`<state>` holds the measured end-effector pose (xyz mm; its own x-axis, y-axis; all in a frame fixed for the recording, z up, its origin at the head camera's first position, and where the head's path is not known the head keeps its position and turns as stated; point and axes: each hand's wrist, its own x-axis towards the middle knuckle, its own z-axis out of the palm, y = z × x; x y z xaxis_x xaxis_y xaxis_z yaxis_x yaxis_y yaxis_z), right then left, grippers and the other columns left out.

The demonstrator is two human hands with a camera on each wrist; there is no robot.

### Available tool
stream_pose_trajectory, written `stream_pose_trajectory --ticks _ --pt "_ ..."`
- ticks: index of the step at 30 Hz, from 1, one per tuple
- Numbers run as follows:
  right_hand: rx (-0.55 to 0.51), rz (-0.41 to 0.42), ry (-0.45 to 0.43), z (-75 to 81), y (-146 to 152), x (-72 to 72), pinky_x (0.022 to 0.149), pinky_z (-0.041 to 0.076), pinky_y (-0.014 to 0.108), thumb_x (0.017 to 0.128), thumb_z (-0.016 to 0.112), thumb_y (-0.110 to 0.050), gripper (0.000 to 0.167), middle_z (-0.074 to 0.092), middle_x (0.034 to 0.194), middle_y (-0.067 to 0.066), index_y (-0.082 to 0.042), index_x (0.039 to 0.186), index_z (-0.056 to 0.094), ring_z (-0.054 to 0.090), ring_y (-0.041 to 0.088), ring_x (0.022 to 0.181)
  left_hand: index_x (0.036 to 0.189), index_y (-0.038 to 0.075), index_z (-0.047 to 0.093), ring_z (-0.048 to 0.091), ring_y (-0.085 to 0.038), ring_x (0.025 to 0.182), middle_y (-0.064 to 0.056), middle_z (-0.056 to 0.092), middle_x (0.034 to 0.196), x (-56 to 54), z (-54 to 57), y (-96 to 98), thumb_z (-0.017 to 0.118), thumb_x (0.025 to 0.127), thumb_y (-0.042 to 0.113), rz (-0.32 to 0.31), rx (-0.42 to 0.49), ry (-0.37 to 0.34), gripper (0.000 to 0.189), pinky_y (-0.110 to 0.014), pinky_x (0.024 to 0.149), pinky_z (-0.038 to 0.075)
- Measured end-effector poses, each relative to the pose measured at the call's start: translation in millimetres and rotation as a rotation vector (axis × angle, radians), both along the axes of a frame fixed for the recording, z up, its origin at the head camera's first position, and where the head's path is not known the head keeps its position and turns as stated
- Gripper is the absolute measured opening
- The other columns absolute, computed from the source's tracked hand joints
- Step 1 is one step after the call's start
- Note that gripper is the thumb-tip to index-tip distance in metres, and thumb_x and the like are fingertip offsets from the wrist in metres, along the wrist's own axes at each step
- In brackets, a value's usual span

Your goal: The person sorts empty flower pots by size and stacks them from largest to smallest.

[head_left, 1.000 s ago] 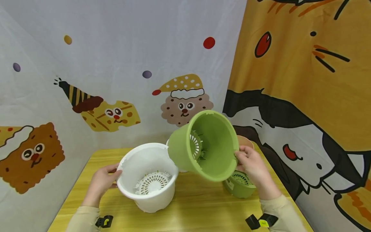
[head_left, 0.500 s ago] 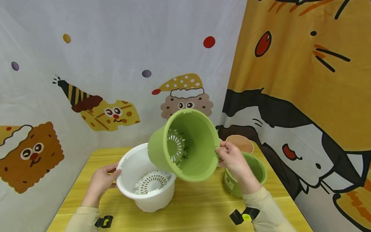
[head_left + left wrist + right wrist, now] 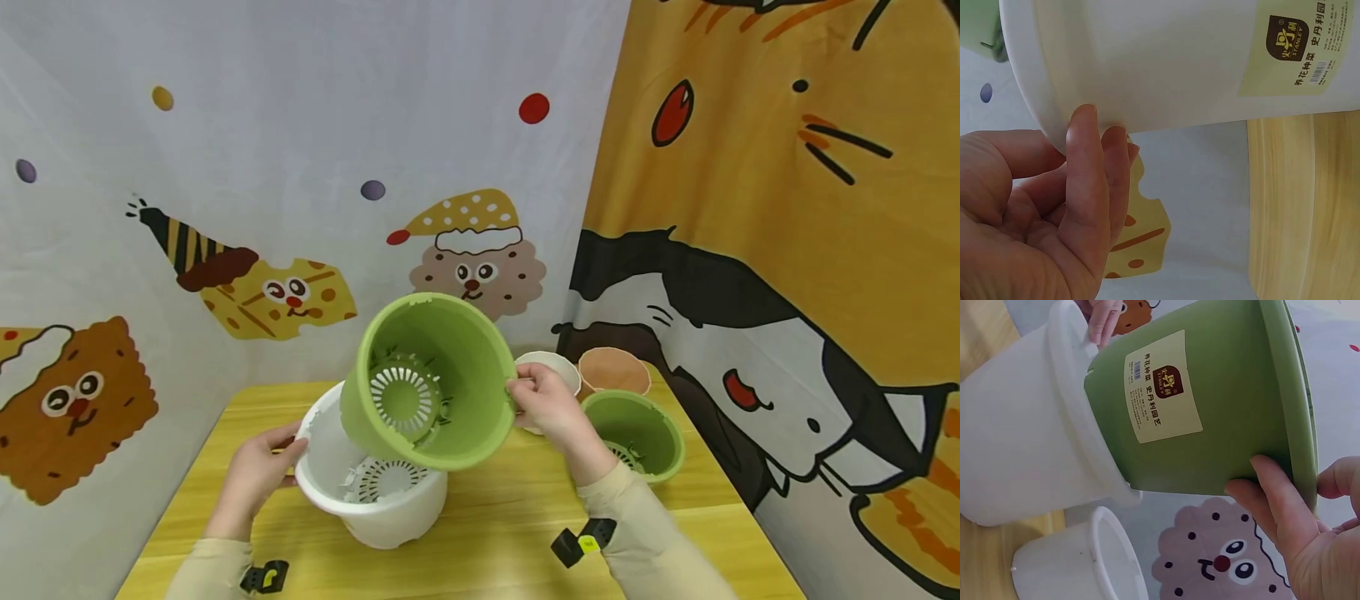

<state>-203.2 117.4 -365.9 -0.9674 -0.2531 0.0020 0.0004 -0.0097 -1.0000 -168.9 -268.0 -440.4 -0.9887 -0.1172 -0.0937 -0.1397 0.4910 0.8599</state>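
Green flowerpot (image 3: 483,375), rim pinched by the right hand (image 3: 553,408), tilts over the white flowerpot (image 3: 397,523) the left hand (image 3: 257,471) pinches.

Head view forward-down; wrist views close; all share larger white pot (image 3: 393,523).
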Motion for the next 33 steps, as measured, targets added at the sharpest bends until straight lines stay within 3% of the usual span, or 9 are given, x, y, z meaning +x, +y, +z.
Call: stream_pose_trajectory --ticks 8,16,25,33 --pt "0.084 -0.045 0.012 -4.9 -19.4 -7.7 0.066 0.062 0.037 0.098 0.047 0.000 0.026 0.067 0.086 0.019 0.017 0.118 0.050 0.066 0.021 0.073 0.142 -0.011 0.045 0.065 -0.023 0.087 -0.033 0.053 0.126 0.0 0.5 -0.5 0.058 0.101 0.013 0.001 0.010 -0.007 0.049 -0.032 0.067 0.061" --pt "0.171 -0.038 0.077 -10.8 -33.5 -11.3 0.060 0.061 0.036 0.096 0.051 -0.001 0.024 0.068 0.083 0.019 0.015 0.114 0.052 0.068 0.024 0.069 0.143 -0.011 0.043 0.065 -0.023 0.087 -0.033 0.053 0.126 0.5 0.1 -0.5 0.056 0.102 0.013 -0.007 0.024 -0.011 0.049 -0.032 0.067 0.061" --pt "0.213 -0.028 0.077 -20.8 -45.5 -13.9 0.062 0.062 0.039 0.092 0.052 0.002 0.020 0.070 0.088 0.025 0.015 0.108 0.053 0.071 0.033 0.073 0.143 -0.011 0.043 0.066 -0.023 0.088 -0.034 0.053 0.127 -0.3 -2.2 -1.4 0.056 0.103 0.014 -0.017 0.031 -0.002 0.050 -0.031 0.067 0.061" --pt "0.316 -0.013 0.103 -24.7 -53.7 -16.0 0.059 0.061 0.033 0.090 0.054 0.000 0.022 0.071 0.091 0.023 0.014 0.107 0.056 0.071 0.029 0.070 0.144 -0.008 0.044 0.065 -0.022 0.089 -0.033 0.053 0.128 1.3 -3.6 -1.6 0.054 0.103 0.014 -0.017 0.030 0.007 0.048 -0.030 0.068 0.061"
